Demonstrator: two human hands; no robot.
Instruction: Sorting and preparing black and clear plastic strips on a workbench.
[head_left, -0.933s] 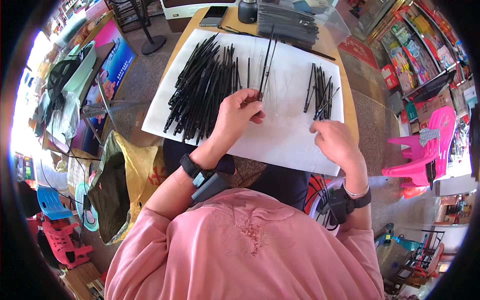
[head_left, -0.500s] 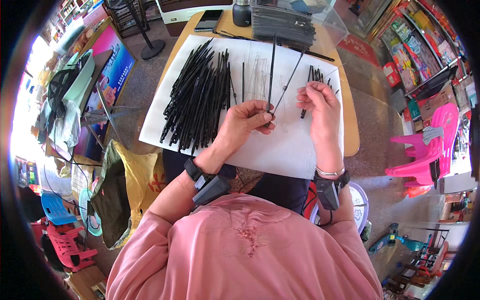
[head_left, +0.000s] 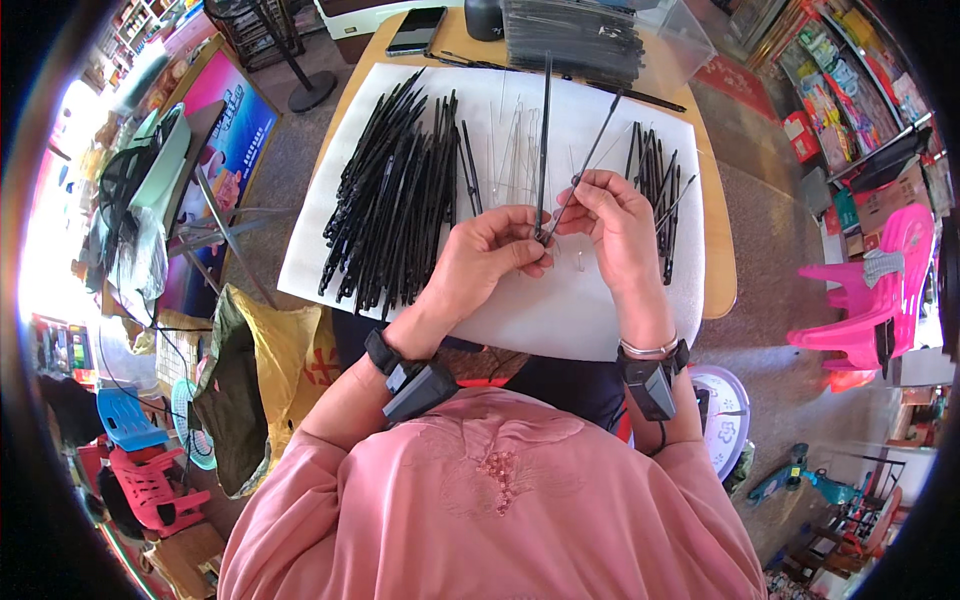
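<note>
Right hand (head_left: 616,226) has moved left, pinching a slanted black rod (head_left: 601,128).

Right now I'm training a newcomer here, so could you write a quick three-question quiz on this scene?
1. How many black rods rise from the fingertips of the left hand?
2. True or false: the phone lies off the white sheet, on the wooden table.
3. Which is larger: (a) the left pile or (b) the right pile?

Key: 1. two; 2. true; 3. a
</note>
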